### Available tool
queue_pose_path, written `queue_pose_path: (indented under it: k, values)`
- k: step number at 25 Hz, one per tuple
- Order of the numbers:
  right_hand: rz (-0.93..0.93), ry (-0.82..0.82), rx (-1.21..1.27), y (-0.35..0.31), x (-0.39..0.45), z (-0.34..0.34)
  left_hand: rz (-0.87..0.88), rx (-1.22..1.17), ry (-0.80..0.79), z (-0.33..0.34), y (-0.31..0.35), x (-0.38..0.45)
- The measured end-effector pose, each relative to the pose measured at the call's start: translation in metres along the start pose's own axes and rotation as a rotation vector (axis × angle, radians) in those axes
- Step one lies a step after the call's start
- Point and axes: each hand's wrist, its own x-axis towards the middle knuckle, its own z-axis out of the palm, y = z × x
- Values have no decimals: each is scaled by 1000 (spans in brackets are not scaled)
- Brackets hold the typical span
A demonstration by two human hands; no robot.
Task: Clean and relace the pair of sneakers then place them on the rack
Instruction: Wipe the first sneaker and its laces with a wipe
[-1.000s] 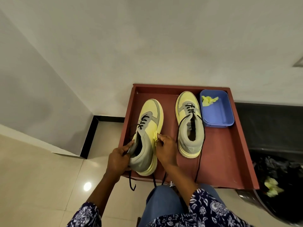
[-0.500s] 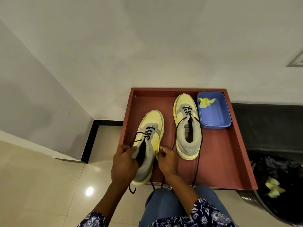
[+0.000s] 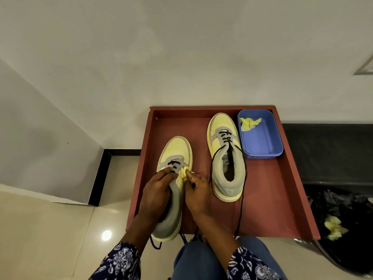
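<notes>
Near sneaker (image 3: 175,156) on red tray (image 3: 268,199), our left hand (image 3: 156,194) gripping its collar, right hand (image 3: 198,190) pinching yellow cloth (image 3: 184,172) against its side. Second sneaker (image 3: 226,156) beside blue tub (image 3: 260,136), laces loose.

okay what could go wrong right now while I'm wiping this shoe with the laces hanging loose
The near sneaker overhangs the tray front edge; if your left hand lets go, it might tip off. Its black laces dangle below the edge and could snag. The other sneaker's lace trails off the tray too.
</notes>
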Motion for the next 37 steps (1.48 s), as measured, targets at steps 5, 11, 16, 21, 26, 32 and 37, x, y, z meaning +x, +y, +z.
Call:
queue_pose_path:
  k: [5, 11, 16, 21, 26, 32, 37]
  values:
    - [27, 83, -29, 3, 24, 8, -57, -94, 10, 5, -9, 1]
    - [23, 127, -76, -20, 66, 10, -68, -161, 29, 8, -11, 2]
    - [1, 5, -189, -45, 114, 10, -58, -183, 32, 9, -11, 1]
    - [-2, 29, -174, -30, 97, 7, -75, -224, 51, 13, -14, 0]
    - [105, 65, -51, -1, 48, 8, -67, -210, 56, 14, -14, 1]
    - [155, 119, -25, -11, 59, 9, -49, -208, 53, 14, -15, 1]
    - [64, 25, -247, -42, 102, 6, -54, -225, 54, 16, -18, 2]
